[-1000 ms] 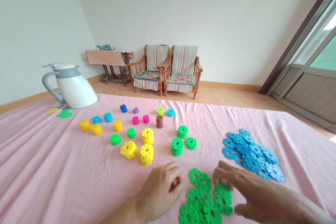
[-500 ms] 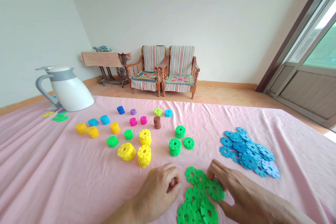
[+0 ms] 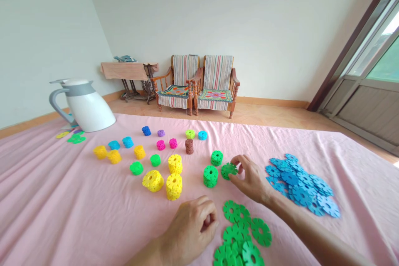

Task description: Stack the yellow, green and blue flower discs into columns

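My right hand [image 3: 251, 178] pinches the edge of a green snowflake disc [image 3: 227, 170], a flat round toy piece with notches. It holds the disc over the spot of the short green stack, which it hides. Close by stand two taller green stacks, one in front [image 3: 210, 176] and one behind [image 3: 216, 158]. My left hand [image 3: 190, 226] rests on the cloth with its fingers curled into a loose fist, and I see nothing in it. A loose heap of green discs [image 3: 233, 235] lies between my two forearms, to the right of my left hand.
A spread heap of blue discs [image 3: 302, 187] lies at the right. Yellow stacks [image 3: 173, 186] and several smaller coloured stacks, one brown [image 3: 189, 146], cover the left and middle. A white jug [image 3: 90, 110] stands at the far left on the pink cloth [image 3: 77, 208].
My right hand has moved from the loose green heap up and left to the green stacks, carrying a disc. My left hand stays curled in place. The view has shifted slightly.
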Available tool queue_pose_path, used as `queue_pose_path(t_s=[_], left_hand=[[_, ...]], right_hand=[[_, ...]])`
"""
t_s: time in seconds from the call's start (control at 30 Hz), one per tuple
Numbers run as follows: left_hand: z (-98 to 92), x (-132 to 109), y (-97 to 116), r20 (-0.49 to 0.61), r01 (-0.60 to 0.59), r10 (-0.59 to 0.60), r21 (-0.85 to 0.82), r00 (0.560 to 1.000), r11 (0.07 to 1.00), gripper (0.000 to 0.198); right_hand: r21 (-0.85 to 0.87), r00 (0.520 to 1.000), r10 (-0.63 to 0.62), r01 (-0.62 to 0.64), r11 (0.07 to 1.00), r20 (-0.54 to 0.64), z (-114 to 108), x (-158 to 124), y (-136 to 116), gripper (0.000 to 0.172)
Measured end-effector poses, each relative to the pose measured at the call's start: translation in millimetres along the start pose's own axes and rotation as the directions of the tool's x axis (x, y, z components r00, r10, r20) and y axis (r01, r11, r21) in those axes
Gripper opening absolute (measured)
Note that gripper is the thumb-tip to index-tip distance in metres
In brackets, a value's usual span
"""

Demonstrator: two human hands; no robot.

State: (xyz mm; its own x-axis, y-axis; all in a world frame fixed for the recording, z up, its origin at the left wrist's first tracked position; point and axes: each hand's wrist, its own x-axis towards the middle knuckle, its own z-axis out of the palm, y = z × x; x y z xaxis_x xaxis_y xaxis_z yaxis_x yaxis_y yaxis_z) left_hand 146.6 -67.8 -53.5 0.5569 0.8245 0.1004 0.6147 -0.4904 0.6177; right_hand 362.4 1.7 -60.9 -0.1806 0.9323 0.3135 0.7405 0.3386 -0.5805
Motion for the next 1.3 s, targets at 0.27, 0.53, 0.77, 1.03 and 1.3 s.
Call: queue_pose_path(t_s=[0.27, 0.53, 0.77, 1.03, 1.3], left_hand=[[-0.5, -0.4, 0.5, 0.001, 0.001, -0.001, -0.016, 1.000, 1.000, 0.016], [-1.6, -0.5, 1.5, -0.004, -0.011, 0.011, -0.019, 1.000, 1.000, 0.016], [-1.4, 0.0, 0.9, -0.002, -0.003, 0.002, -0.027, 1.000, 1.000, 0.016], [-2.9, 0.0, 2.4, 0.006, -0.012, 0.012, -0.027, 1.000, 1.000, 0.017], [0.1, 1.2, 1.3, -0.010, -0.010, 0.011, 0.013, 1.000, 1.000, 0.016]], right_hand=[[-0.005, 1.000, 0.002, -0.002, 1.000, 0.014, 12.2, 4.1, 4.7, 0.017], [-0.029, 0.999, -0.019, 0.020, 0.999, 0.025, 16.0, 3.3, 8.3, 0.020], [0.005, 0.998, -0.024, 0.024, 1.000, 0.056, -4.2, -2.3, 0.3, 0.022], [0.016, 0.851, -0.048, 0.046, 0.999, 0.524, -67.1, -52.9, -13.6, 0.029], [0.013, 0.839, -0.036, 0.034, 0.999, 0.543, -77.4, -82.7, -18.9, 0.040]])
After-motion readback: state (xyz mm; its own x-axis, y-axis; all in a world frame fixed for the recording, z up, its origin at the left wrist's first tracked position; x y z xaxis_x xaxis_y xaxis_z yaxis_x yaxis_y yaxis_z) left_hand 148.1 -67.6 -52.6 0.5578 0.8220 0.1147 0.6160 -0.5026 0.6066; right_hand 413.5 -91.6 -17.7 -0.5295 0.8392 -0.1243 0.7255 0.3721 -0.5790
